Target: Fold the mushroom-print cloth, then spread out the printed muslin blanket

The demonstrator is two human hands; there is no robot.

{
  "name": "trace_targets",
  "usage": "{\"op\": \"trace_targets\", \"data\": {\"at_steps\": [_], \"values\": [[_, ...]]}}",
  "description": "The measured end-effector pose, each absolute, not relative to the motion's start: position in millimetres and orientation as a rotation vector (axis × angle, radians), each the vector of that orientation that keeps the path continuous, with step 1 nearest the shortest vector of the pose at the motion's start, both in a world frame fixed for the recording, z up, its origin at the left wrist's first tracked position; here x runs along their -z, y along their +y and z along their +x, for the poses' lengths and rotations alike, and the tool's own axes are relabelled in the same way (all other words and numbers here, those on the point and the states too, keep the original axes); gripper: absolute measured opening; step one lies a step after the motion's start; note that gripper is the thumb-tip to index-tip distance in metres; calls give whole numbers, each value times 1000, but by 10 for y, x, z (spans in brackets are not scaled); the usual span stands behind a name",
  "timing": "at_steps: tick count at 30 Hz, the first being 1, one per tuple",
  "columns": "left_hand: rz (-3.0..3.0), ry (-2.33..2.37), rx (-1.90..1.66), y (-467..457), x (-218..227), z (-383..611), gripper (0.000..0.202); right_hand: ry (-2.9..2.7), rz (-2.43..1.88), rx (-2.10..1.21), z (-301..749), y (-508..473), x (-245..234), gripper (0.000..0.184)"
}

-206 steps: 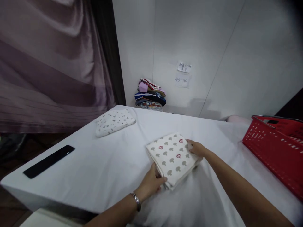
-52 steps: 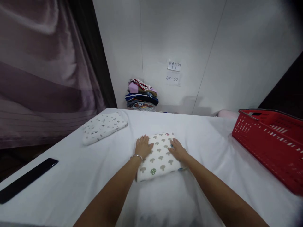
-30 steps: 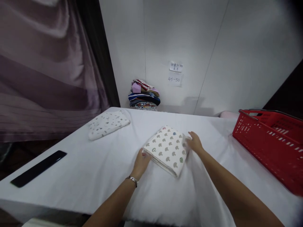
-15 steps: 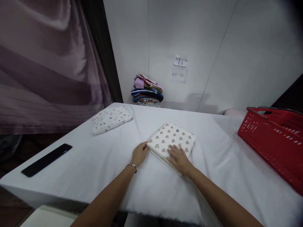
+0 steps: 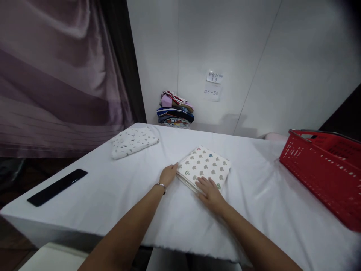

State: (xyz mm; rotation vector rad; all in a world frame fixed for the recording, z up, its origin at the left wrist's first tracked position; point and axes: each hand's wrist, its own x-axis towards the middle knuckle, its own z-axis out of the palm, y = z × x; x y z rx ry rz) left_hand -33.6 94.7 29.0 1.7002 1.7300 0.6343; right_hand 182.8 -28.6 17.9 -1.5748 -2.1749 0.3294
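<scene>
Two rectangular white paper sheets with dark handwriting stand one above the other on the smooth pale grey panelled wall (image 5: 225,41). The lower white paper sheet (image 5: 212,97) carries the clearest writing, the number range "45-50" (image 5: 211,92), handwritten in thin strokes in a single line. Just above it, the upper white paper sheet (image 5: 214,76) bears handwritten Chinese characters in two rows, a longer one on top and a shorter one, apparently of two characters, beneath; they are too small and blurred to read with certainty.
</scene>
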Motion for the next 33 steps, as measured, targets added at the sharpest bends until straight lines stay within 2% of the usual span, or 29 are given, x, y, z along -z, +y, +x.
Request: {"op": "trace_targets", "data": {"at_steps": [3, 7, 10, 14, 17, 20, 22, 27, 33], "values": [[1738, 1687, -508, 1094, -415, -248, 41, -1732, -1661, -299, 2052, -287, -129, 40], [1708, 1698, -412, 1259, -484, -171, 33, -1150, -1751, -552, 2289, -268, -26, 54], [1679, 1705, -387, 1233, -501, -172, 32, -1013, -1682, -781, 2339, -202, -35, 65], [1655, 1695, -406, 858, -434, -205, 34, -1049, -1670, -840, 2475, 4, -145, 78], [1619, 1545, -395, 486, -315, -210, 38, -1187, -1709, -825, 2683, 184, -214, 68], [1519, 1402, -357, 313, -247, -223, 47, -1361, -1790, -601, 2756, 297, -265, 49], [1453, 1450, -469, 350, -260, -245, 47, -1437, -1781, -493, 2626, 308, -316, 43], [1230, 1526, -729, 628, -340, -230, 25, -1705, -1675, -583, 1849, 230, -512, 28], [1212, 1549, -764, 713, -268, -82, 14, -1973, -1924, -459, 1212, 330, -630, 28]]}}
